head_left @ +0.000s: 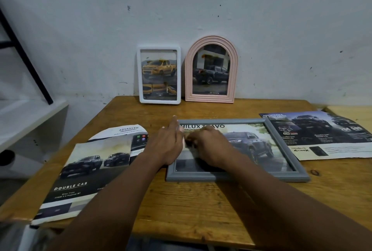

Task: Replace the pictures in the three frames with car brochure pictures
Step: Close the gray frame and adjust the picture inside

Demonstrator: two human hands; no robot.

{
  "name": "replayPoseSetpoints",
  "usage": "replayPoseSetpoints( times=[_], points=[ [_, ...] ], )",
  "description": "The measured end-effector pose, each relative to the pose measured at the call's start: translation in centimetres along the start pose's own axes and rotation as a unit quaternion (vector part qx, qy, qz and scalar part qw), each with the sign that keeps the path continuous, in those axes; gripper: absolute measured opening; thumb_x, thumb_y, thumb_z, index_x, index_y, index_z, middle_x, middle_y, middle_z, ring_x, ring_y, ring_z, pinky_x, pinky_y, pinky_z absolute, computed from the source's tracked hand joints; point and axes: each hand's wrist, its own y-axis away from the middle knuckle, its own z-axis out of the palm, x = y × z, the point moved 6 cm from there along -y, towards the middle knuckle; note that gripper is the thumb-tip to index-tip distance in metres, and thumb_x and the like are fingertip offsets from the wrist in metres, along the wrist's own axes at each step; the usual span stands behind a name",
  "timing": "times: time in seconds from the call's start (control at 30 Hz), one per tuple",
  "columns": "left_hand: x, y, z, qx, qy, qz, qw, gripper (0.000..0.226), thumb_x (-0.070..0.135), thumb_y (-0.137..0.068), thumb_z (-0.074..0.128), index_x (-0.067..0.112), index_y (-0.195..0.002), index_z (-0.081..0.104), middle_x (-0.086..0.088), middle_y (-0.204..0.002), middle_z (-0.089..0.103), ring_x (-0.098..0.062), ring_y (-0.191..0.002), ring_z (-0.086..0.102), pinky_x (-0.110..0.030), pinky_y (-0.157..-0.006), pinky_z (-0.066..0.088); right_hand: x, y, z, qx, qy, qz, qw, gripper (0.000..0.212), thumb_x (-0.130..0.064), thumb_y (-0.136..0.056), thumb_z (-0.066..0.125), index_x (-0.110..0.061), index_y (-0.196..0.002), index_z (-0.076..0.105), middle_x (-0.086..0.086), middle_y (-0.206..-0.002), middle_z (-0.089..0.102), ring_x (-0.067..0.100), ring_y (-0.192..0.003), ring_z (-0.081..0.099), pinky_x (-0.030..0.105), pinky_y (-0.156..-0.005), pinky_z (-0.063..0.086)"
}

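The grey frame (187,177) lies flat in the middle, long side running left to right, and both hands sit close together on its left end: your left hand (167,144) flat, your right hand (209,146) too blurry to tell.

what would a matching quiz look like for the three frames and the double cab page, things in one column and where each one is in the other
Things
1 white frame
2 pink frame
3 grey frame
4 double cab page

Places
a flat on the table, under the left hand and right hand
b standing against the wall, on the right
c flat at the table's left edge
d standing against the wall, on the left

Pairs: 1-d, 2-b, 3-a, 4-c
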Motion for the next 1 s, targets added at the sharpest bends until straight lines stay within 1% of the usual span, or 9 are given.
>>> replayPoseSetpoints(
  times=[0.1, 0.17, 0.27, 0.43, 0.53, 0.67, 0.77, 0.9, 1.0],
  points=[
    [-0.2, 0.0, 0.0, 0.002, 0.007, -0.009, 1.0, 0.06, 0.046, -0.109, 0.02, 0.021, -0.163, 0.012, -0.016, -0.151, 0.049, -0.034, -0.139, 0.044, -0.048, -0.109, 0.036, -1.3, 0.1, 0.6, -0.025, -0.039, -0.079, 0.996, 0.028, -0.02, -0.093, 0.056, -0.021, -0.119, 0.067, 0.005, -0.116, 0.067, 0.025, -0.109, 0.054, 0.044, -0.092, 0.047],
    [-0.4, -0.1, 0.0, 0.001, 0.004, -0.01, 1.0, 0.06, 0.047, -0.108, 0.02, 0.022, -0.162, 0.012, -0.015, -0.152, 0.047, -0.034, -0.139, 0.044, -0.048, -0.109, 0.036, -0.8, 0.8, -0.4, -0.045, -0.054, -0.099, 0.993, 0.03, -0.015, -0.096, 0.055, -0.02, -0.123, 0.067, 0.006, -0.119, 0.065, 0.024, -0.107, 0.056, 0.04, -0.091, 0.046],
    [-0.2, -0.2, 0.0, -0.011, -0.022, -0.005, 1.0, 0.061, 0.049, -0.108, 0.019, 0.021, -0.162, 0.012, -0.015, -0.155, 0.045, -0.035, -0.143, 0.039, -0.049, -0.111, 0.033, 1.1, 1.9, -1.6, -0.08, -0.021, -0.104, 0.991, 0.035, -0.019, -0.099, 0.052, -0.026, -0.132, 0.062, 0.004, -0.127, 0.064, 0.022, -0.111, 0.058, 0.037, -0.093, 0.047],
    [0.4, 0.0, -0.1, -0.027, -0.074, 0.004, 0.997, 0.065, 0.053, -0.107, 0.017, 0.02, -0.162, 0.011, -0.014, -0.16, 0.038, -0.034, -0.147, 0.033, -0.051, -0.114, 0.031, 5.8, 4.4, -3.7, -0.073, 0.071, -0.056, 0.993, 0.041, -0.023, -0.099, 0.052, -0.033, -0.139, 0.054, 0.006, -0.136, 0.059, 0.025, -0.117, 0.057, 0.029, -0.092, 0.042],
    [0.5, 0.0, 0.0, -0.02, -0.077, 0.006, 0.997, 0.066, 0.054, -0.107, 0.017, 0.019, -0.162, 0.012, -0.015, -0.158, 0.04, -0.036, -0.145, 0.036, -0.051, -0.113, 0.031, 9.3, 7.0, -5.2, -0.055, 0.115, 0.015, 0.992, 0.041, -0.025, -0.099, 0.05, -0.033, -0.139, 0.053, 0.011, -0.131, 0.057, 0.028, -0.112, 0.058, 0.038, -0.093, 0.05],
    [0.1, -0.2, 0.2, -0.009, -0.071, 0.011, 0.997, 0.068, 0.056, -0.105, 0.016, 0.018, -0.162, 0.016, -0.017, -0.156, 0.043, -0.037, -0.141, 0.04, -0.052, -0.112, 0.033, 11.0, 9.6, -6.1, 0.015, 0.166, 0.121, 0.979, 0.026, -0.022, -0.095, 0.056, -0.016, -0.117, 0.065, 0.012, -0.105, 0.067, 0.029, -0.1, 0.057, 0.038, -0.082, 0.051],
    [0.1, -0.3, 0.2, -0.003, -0.066, 0.012, 0.998, 0.068, 0.057, -0.105, 0.016, 0.018, -0.161, 0.019, -0.017, -0.155, 0.044, -0.039, -0.14, 0.041, -0.053, -0.111, 0.034, 9.2, 9.3, -5.7, 0.023, 0.199, 0.166, 0.966, 0.016, -0.02, -0.091, 0.057, -0.013, -0.103, 0.064, 0.008, -0.1, 0.071, 0.029, -0.097, 0.062, 0.035, -0.085, 0.044],
    [-0.1, -0.3, 0.3, -0.002, -0.058, 0.011, 0.998, 0.069, 0.057, -0.105, 0.015, 0.018, -0.161, 0.019, -0.015, -0.157, 0.042, -0.038, -0.142, 0.039, -0.053, -0.113, 0.033, 6.3, 7.3, -4.2, 0.032, 0.137, 0.2, 0.97, 0.019, -0.014, -0.086, 0.06, -0.01, -0.105, 0.064, 0.011, -0.103, 0.069, 0.033, -0.102, 0.06, 0.036, -0.085, 0.047],
    [-0.5, -0.5, 0.3, 0.004, -0.041, 0.011, 0.999, 0.068, 0.058, -0.105, 0.016, 0.019, -0.16, 0.02, -0.017, -0.154, 0.046, -0.037, -0.139, 0.043, -0.053, -0.111, 0.035, 2.6, 5.4, -2.5, 0.035, 0.074, 0.156, 0.984, 0.02, -0.01, -0.085, 0.059, -0.009, -0.105, 0.066, 0.011, -0.104, 0.065, 0.033, -0.106, 0.056, 0.041, -0.087, 0.051]
  ],
)
